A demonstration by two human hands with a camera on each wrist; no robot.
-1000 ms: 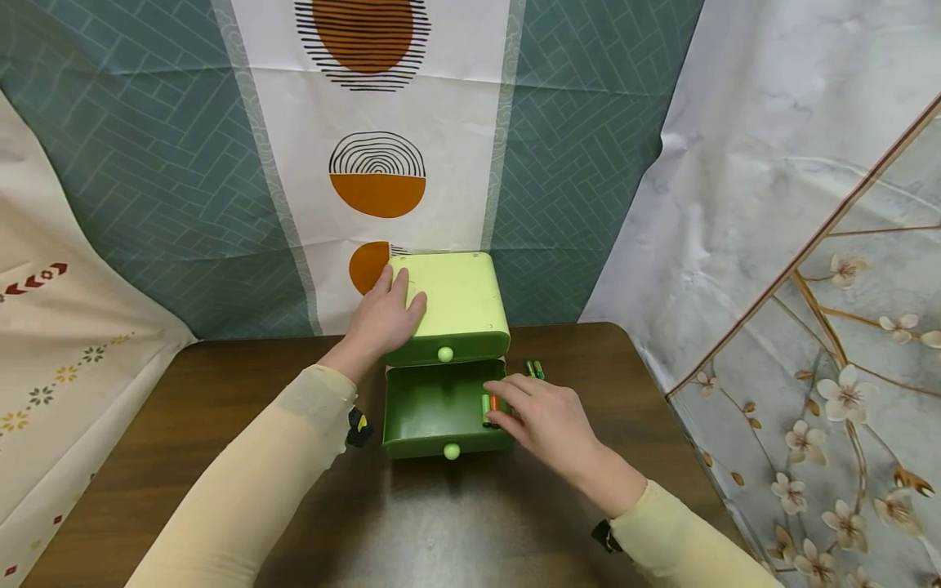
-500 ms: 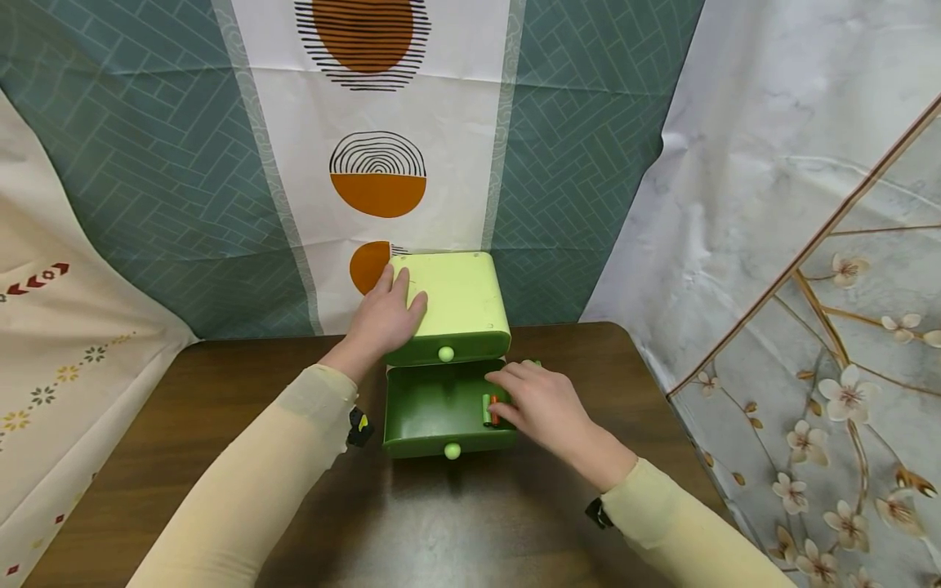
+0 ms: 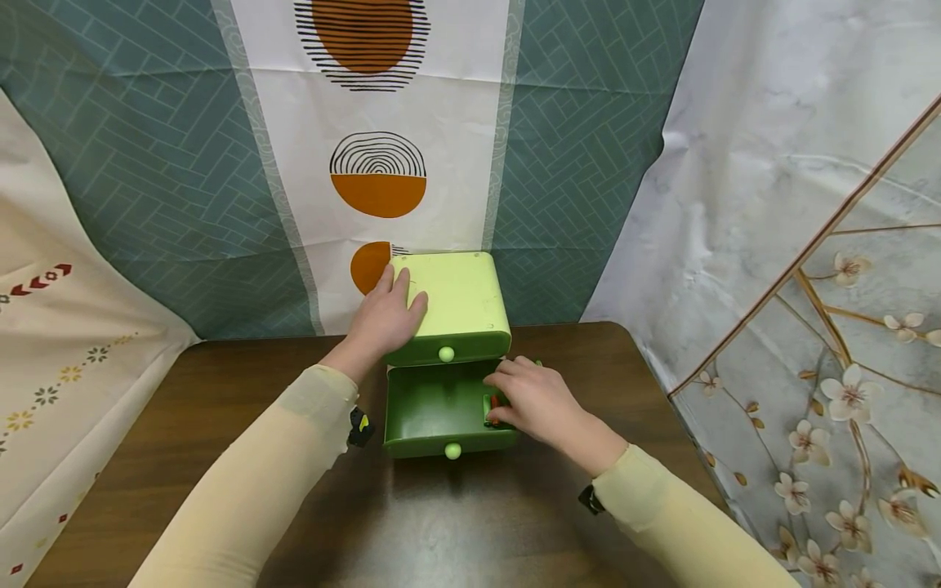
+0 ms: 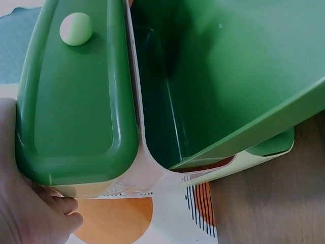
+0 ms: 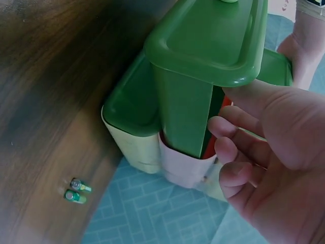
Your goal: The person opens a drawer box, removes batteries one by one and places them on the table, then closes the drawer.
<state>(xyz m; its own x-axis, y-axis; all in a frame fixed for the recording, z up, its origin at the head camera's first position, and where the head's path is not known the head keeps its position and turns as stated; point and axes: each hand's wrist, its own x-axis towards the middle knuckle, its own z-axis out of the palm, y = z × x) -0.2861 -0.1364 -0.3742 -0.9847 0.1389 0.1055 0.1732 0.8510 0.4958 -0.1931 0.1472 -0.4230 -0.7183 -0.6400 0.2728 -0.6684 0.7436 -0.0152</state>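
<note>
With the left hand [image 3: 388,317] spread on the cabinet [image 3: 463,294], the right hand [image 3: 540,404] curls by a red battery [image 3: 495,401] and green battery [image 3: 487,407] in the pulled-out drawer [image 3: 430,408], pinching or not I can't tell, apparently placing them, so a gentle release seems due.

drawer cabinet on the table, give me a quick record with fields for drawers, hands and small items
cabinet: pale yellow-green top, on brown table
top drawer: shut
middle drawer: pulled out
bottom drawer: shut
in middle drawer: green cylinder and orange cylinder, side by side near the right wall
left hand: rests on cabinet top, left side
right hand: fingers at the orange cylinder; grip unclear
on table, right of cabinet: two green battery-like pieces
</note>
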